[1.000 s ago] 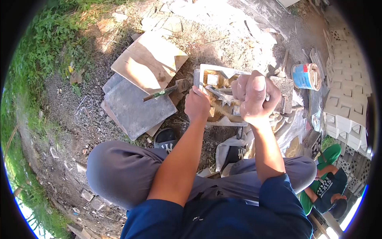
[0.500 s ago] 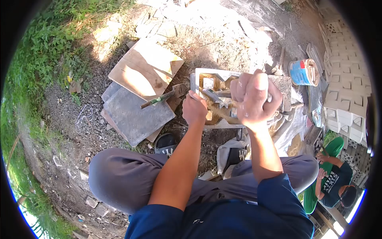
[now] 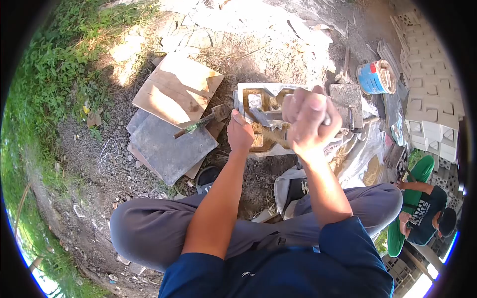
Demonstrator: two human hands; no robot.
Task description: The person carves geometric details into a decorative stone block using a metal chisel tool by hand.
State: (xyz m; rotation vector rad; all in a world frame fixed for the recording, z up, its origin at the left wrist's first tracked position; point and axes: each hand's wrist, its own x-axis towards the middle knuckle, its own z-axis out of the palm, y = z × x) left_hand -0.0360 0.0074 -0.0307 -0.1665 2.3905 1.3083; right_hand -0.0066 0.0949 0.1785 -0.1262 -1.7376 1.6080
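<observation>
A pale metal mold [image 3: 242, 107] with tan-coated hollows lies in front of me. My left hand [image 3: 239, 134] is closed around its left edge, thumb on top. Above the mold's right part, my right hand [image 3: 313, 119] makes a fist around a tool with a flat grey blade [image 3: 259, 118]. That blade points left over the hollows; the handle is hidden in my fist, so its exact kind is unclear. A hammer [image 3: 218, 113] with a worn greenish handle rests just left of my left hand.
Wooden boards [image 3: 174, 89] and a dark grey slab [image 3: 171, 149] are stacked at left. A blue bucket [image 3: 370, 79] stands at upper right, near a grey block [image 3: 346, 97]. White blocks [image 3: 432, 99] are piled at far right, where another person [image 3: 422, 208] sits.
The view has shifted slightly. My right fist and the blade have moved a little left over the mold. My left hand keeps its grip on the edge. The other person's arms have moved.
</observation>
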